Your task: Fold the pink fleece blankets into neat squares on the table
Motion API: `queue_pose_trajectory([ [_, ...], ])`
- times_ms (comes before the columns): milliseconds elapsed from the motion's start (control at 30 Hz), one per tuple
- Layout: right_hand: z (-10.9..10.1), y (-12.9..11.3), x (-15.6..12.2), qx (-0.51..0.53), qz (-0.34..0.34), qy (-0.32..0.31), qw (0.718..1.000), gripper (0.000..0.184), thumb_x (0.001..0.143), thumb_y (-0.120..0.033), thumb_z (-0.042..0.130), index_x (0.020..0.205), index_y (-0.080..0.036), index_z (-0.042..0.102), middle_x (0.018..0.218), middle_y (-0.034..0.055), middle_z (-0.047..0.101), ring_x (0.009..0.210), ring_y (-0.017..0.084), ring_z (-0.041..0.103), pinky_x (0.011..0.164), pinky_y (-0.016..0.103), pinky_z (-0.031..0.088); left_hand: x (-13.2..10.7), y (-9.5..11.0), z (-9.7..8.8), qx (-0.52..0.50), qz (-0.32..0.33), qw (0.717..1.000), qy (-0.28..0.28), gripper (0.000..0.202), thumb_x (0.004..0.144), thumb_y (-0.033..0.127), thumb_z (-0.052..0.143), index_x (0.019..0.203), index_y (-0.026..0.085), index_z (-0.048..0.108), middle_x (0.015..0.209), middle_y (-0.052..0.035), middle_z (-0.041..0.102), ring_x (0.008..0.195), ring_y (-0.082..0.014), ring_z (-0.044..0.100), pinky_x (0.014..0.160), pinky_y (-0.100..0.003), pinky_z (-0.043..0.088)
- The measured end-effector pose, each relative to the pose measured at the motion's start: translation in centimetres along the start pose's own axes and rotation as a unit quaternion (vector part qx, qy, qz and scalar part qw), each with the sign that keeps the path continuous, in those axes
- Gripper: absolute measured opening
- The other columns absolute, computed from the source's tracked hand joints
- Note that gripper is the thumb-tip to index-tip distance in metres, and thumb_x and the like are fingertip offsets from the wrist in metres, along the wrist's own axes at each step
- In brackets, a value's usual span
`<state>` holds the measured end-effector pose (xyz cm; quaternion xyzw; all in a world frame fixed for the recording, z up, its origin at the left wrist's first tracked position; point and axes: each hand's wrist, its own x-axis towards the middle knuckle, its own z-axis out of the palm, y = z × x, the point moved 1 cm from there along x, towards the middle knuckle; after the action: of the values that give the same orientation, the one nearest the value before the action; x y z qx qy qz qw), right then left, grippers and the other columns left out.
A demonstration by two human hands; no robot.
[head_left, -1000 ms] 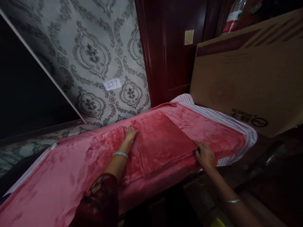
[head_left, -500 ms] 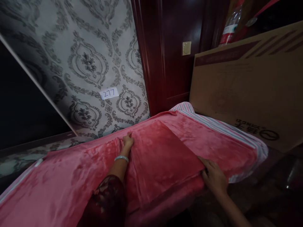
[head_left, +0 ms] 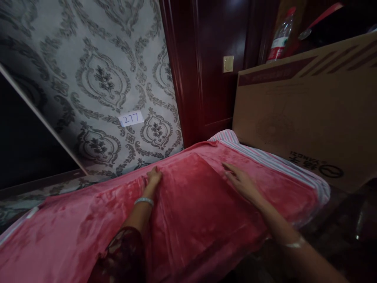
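A pink plush blanket [head_left: 73, 232] covers a long surface, with a folded pink square [head_left: 191, 196] lying on top of it in the middle. My left hand [head_left: 153, 177] rests at the far left edge of the folded square, its fingers curled onto the fabric there. My right hand [head_left: 240, 181] lies flat with stretched fingers on the right edge of the folded square. Both wrists wear bangles.
A striped sheet edge [head_left: 265, 155] shows under the blanket on the right. A large cardboard box [head_left: 309, 106] leans behind it, with a plastic bottle [head_left: 279, 35] above. A dark red wooden door [head_left: 212, 67] and patterned wallpaper with a label reading 277 [head_left: 131, 118] stand behind.
My right hand has moved from the near right corner of the folded square up to its far right edge and now lies flat. My left hand has stayed at the far left edge.
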<state>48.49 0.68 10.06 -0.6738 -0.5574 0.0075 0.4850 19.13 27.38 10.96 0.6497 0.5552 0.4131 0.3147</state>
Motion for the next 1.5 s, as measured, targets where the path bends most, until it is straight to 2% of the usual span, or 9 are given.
queue_pose_trajectory([
  [100,5.4,-3.2,6.5,-0.082,-0.032,-0.083,0.993,0.056,0.094,-0.032,0.042,0.146,-0.012,0.046,0.148,0.0155,0.048,0.137,0.027,0.045,0.115,0.047,0.034,-0.9,1.3,0.6,0.113,0.058,0.992,0.015,0.060,0.074,0.023,0.066,0.133,0.016,0.058,0.156,-0.0203,0.034,0.144,-0.0402,0.030,0.114,-0.056,0.026],
  [200,9.9,-4.5,10.7,-0.168,-0.014,-0.175,0.970,0.059,0.098,-0.035,0.040,0.153,-0.013,0.034,0.159,0.0155,0.029,0.148,0.028,0.025,0.118,0.051,0.024,-2.0,1.7,1.7,0.307,0.149,0.939,-0.047,0.059,0.088,0.037,0.055,0.142,0.014,0.050,0.158,-0.0227,0.030,0.148,-0.0384,0.019,0.117,-0.059,0.016],
  [300,12.9,-3.6,12.1,-0.219,-0.014,-0.221,0.950,0.059,0.101,-0.043,0.037,0.155,-0.021,0.029,0.162,0.0108,0.021,0.150,0.029,0.014,0.118,0.059,0.016,-2.8,0.8,2.8,0.416,0.153,0.891,-0.101,0.066,0.093,0.050,0.044,0.148,0.013,0.041,0.156,-0.0259,0.031,0.148,-0.0386,0.021,0.115,-0.060,0.019],
  [467,15.5,0.2,11.5,-0.255,0.002,-0.269,0.929,0.061,0.101,-0.053,0.031,0.153,-0.020,0.036,0.161,0.0094,0.026,0.150,0.027,0.014,0.119,0.053,0.016,-3.3,-0.6,3.6,0.457,0.127,0.872,-0.121,0.078,0.093,0.061,0.033,0.152,0.010,0.033,0.156,-0.0275,0.029,0.147,-0.0412,0.022,0.112,-0.061,0.023],
  [833,16.8,2.4,11.2,-0.265,0.011,-0.281,0.922,0.066,0.100,-0.057,0.024,0.155,-0.021,0.032,0.163,0.0062,0.023,0.151,0.024,0.011,0.121,0.046,0.014,-3.4,-1.1,3.8,0.451,0.085,0.880,-0.127,0.087,0.088,0.070,0.028,0.153,0.012,0.029,0.159,-0.0210,0.028,0.148,-0.0365,0.020,0.116,-0.056,0.018],
  [1100,13.3,-2.0,10.2,-0.245,0.042,-0.315,0.916,0.057,0.102,-0.044,0.024,0.153,-0.022,0.035,0.164,0.0065,0.019,0.151,0.026,0.011,0.118,0.055,0.019,-2.6,1.3,-0.2,0.382,0.083,0.888,-0.241,0.077,0.094,0.059,0.028,0.155,0.014,0.022,0.163,-0.0174,0.017,0.150,-0.0288,0.018,0.118,-0.045,0.023],
  [1200,12.0,-5.0,7.1,-0.227,0.005,-0.303,0.925,0.054,0.102,-0.044,0.025,0.151,-0.025,0.039,0.163,0.0056,0.022,0.151,0.028,0.013,0.117,0.057,0.020,-4.6,1.3,-2.8,0.375,0.121,0.884,-0.253,0.068,0.097,0.048,0.029,0.154,0.011,0.026,0.162,-0.0155,0.024,0.150,-0.0227,0.020,0.119,-0.036,0.019],
  [1300,11.9,-8.2,2.2,-0.212,-0.048,-0.327,0.920,0.056,0.101,-0.049,0.029,0.153,-0.028,0.036,0.162,0.0073,0.023,0.150,0.031,0.017,0.116,0.059,0.021,-7.7,0.7,-4.7,0.384,0.152,0.879,-0.238,0.064,0.097,0.044,0.034,0.152,0.011,0.030,0.160,-0.0170,0.028,0.149,-0.0255,0.022,0.120,-0.041,0.017],
  [1500,13.6,-11.2,-5.2,-0.228,-0.115,-0.332,0.908,0.067,0.096,-0.062,0.036,0.155,-0.030,0.030,0.164,0.0087,0.018,0.150,0.035,0.011,0.116,0.063,0.010,-13.4,-1.6,-3.8,0.434,0.193,0.849,-0.230,0.063,0.099,0.046,0.029,0.154,0.016,0.028,0.162,-0.0147,0.024,0.150,-0.0271,0.019,0.120,-0.051,0.016],
])
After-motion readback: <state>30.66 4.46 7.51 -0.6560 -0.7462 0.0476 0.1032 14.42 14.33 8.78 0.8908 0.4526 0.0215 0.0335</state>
